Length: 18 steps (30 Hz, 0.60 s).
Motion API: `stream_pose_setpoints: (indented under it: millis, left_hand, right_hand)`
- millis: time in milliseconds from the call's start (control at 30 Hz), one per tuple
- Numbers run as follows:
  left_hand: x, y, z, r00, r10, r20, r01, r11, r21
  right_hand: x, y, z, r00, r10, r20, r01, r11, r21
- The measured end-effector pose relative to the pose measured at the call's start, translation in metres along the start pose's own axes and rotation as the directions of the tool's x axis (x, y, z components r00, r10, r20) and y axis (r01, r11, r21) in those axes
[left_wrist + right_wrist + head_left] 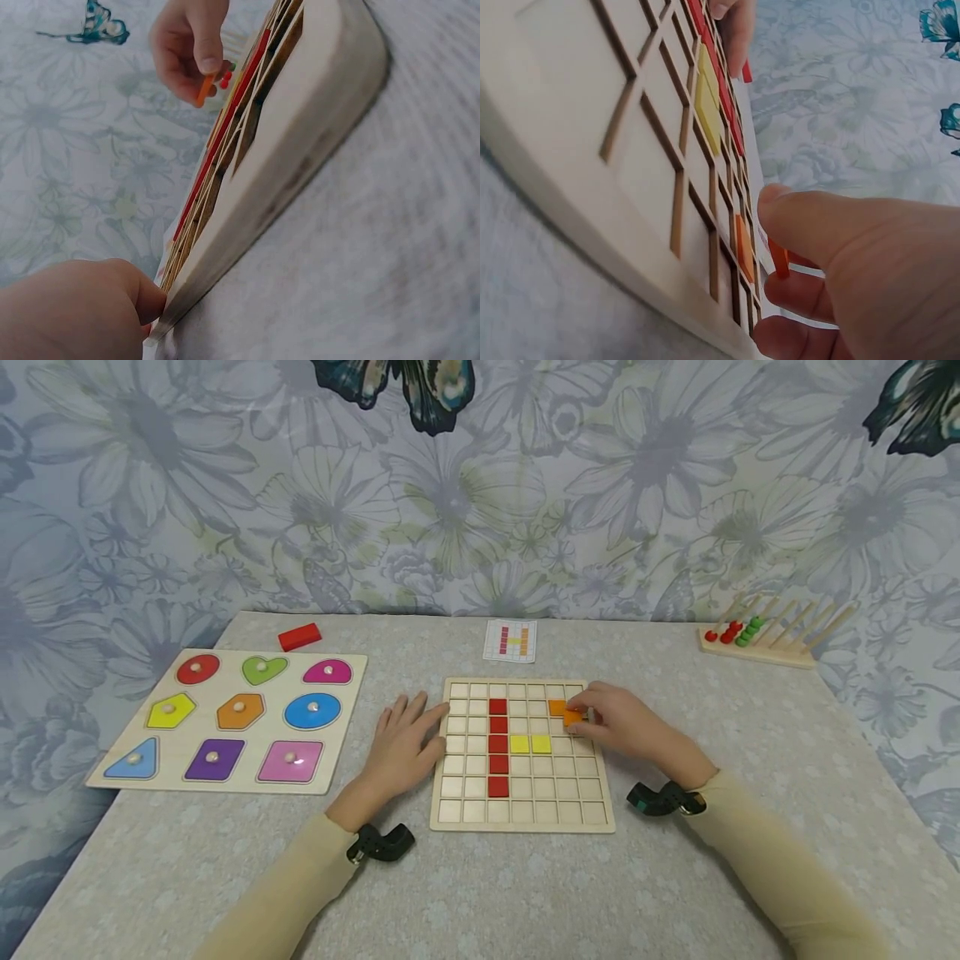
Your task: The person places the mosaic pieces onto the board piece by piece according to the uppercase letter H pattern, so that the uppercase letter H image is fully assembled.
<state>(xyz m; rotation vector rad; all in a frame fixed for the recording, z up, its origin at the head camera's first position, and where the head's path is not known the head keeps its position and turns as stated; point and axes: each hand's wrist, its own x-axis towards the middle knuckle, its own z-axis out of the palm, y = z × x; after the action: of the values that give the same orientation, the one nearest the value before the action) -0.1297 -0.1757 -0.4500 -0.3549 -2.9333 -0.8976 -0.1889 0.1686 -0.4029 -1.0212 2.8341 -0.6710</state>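
Observation:
A wooden grid board (525, 828) lies flat between my hands. Several red square tiles (498, 744) form a column in it, with two yellow tiles (529, 744) to their right. Near the upper right corner, one orange tile (557, 707) sits in a cell. My right hand (622, 722) pinches another orange tile (572, 717) between thumb and fingers, close over the cells beside it; the right wrist view shows this held tile (778, 259) tilted on edge. At the board's left edge my left hand (402, 745) rests with fingers extended, thumb and index finger at the rim.
Left of the grid is a shape puzzle board (225, 685) with knobbed coloured pieces. A red block (300, 637) lies behind it. Behind the grid is a small pattern card (510, 641). A pegged bead counter (780, 652) stands at the back right, near the patterned wall.

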Motion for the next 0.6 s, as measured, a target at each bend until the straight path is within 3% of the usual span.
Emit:
stream_pose_setpoints:
  millis: [600]
  left_hand:
    - [0.0000, 0.0028, -0.0019, 1.000, 0.000, 0.006, 0.000, 1.000, 0.003]
  right_hand:
    - [0.0084, -0.0096, 0.0098, 0.999, -0.027, 0.042, 0.028, 1.000, -0.013]
